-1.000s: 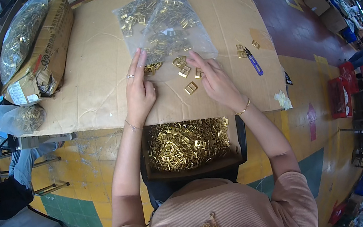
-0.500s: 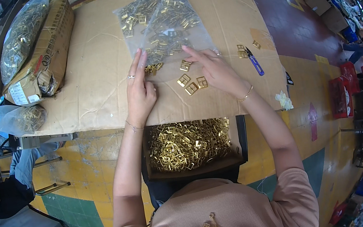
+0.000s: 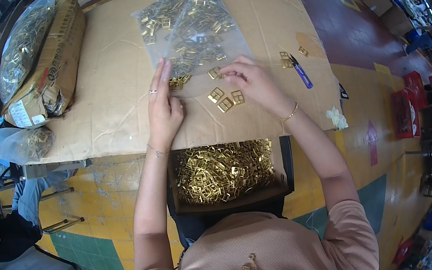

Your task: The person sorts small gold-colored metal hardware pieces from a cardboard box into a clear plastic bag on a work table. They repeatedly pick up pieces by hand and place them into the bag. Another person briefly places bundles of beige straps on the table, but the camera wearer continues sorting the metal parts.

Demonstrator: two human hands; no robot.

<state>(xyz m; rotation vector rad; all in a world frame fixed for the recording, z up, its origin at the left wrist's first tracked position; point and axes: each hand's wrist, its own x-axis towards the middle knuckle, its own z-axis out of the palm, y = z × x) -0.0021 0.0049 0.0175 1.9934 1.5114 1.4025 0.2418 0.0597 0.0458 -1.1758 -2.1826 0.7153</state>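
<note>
A clear plastic bag (image 3: 189, 29) full of small brass buckles lies on a cardboard-covered table (image 3: 108, 95). My left hand (image 3: 162, 109) rests flat on the bag's near edge, fingers stretched out and pressing it down. My right hand (image 3: 250, 80) has its fingertips at the bag's mouth, pinching at a brass buckle (image 3: 214, 73). Three loose buckles (image 3: 226, 99) lie on the cardboard between my hands. A box (image 3: 224, 174) heaped with more brass buckles sits on my lap under the table's near edge.
A blue thread snip (image 3: 301, 72) and two loose buckles (image 3: 292, 56) lie to the right. At the left stand a cardboard carton (image 3: 50, 71) with a bag of buckles (image 3: 23, 44) on it, and another bag (image 3: 14, 144). Another person (image 3: 3, 219) sits at the left.
My right hand has moved up from the loose buckles to the bag's mouth. My left hand has stayed pressed on the bag.
</note>
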